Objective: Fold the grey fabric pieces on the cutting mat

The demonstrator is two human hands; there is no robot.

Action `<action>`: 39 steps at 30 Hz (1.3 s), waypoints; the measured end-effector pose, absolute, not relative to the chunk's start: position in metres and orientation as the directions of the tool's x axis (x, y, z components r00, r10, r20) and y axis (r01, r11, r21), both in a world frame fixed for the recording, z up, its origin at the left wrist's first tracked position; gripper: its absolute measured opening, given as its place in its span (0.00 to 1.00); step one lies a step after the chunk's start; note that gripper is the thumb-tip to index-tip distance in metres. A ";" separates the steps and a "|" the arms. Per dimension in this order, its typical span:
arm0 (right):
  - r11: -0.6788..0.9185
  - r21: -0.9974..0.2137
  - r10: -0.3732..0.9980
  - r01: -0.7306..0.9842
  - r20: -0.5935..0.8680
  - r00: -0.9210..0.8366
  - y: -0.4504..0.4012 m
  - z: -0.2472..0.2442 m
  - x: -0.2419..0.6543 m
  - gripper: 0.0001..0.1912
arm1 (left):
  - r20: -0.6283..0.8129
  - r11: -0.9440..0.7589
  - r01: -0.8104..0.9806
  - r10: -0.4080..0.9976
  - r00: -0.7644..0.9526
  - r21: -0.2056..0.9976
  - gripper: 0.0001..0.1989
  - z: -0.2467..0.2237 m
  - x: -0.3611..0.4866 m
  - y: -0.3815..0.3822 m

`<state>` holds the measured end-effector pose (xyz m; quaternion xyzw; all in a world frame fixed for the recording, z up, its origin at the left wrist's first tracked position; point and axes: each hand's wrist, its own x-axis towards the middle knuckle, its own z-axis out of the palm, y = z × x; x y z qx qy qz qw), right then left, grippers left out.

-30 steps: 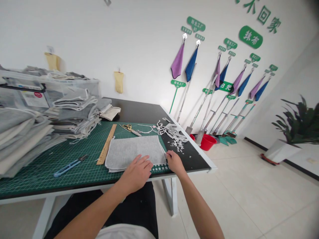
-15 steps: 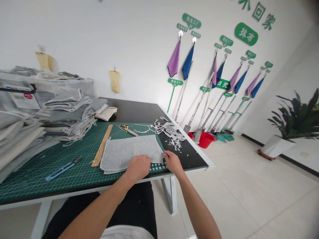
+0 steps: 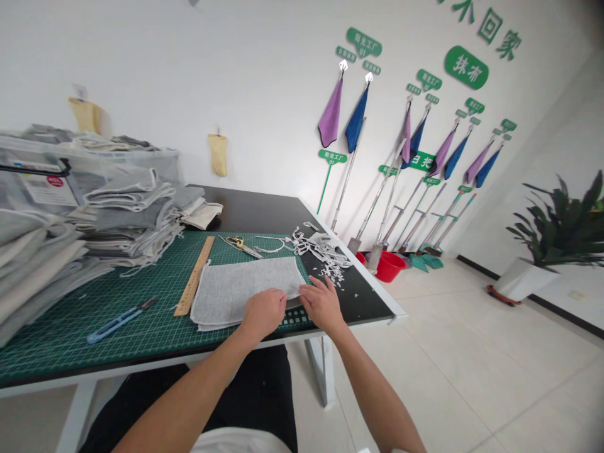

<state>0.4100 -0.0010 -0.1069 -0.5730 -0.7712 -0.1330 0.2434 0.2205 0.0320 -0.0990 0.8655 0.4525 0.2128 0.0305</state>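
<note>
A folded grey cloth (image 3: 236,289) lies on the green cutting mat (image 3: 165,333) near the table's front edge. My left hand (image 3: 265,314) is closed on its front edge, right of the middle. At the front right corner of the cloth, my right hand (image 3: 323,303) grips the edge, which is slightly lifted; some of its fingers are spread. A wooden ruler (image 3: 194,275) lies along the cloth's left side. Behind the cloth are gold-handled scissors (image 3: 243,246). The blue cutter (image 3: 117,321) rests on the mat farther left.
Stacks of grey cloths (image 3: 127,220) and a clear plastic box (image 3: 165,167) stand at the left. Cloth scraps (image 3: 321,248) are heaped behind my right hand on the black tabletop (image 3: 255,211). Mops and a red bucket (image 3: 389,267) stand beyond the table.
My right hand has moved slightly left and its fingers have spread more. The cloth's right corner is now bent up toward my left hand.
</note>
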 end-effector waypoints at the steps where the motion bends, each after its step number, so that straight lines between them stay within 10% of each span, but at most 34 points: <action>1: 0.303 -0.043 0.812 0.952 0.535 -0.234 0.001 -0.104 0.411 0.11 | 0.345 -0.595 0.766 0.792 0.504 0.244 0.17 -0.099 0.221 0.031; 14: 0.178 0.200 0.878 0.963 0.410 -0.247 0.014 -0.099 0.452 0.15 | 0.383 -0.591 0.797 0.769 0.512 0.122 0.16 -0.112 0.147 0.026; 39: 0.353 0.131 0.913 0.926 0.168 -0.372 0.049 -0.100 0.448 0.21 | 0.446 -0.705 0.707 0.616 0.649 -0.055 0.13 -0.127 0.103 0.014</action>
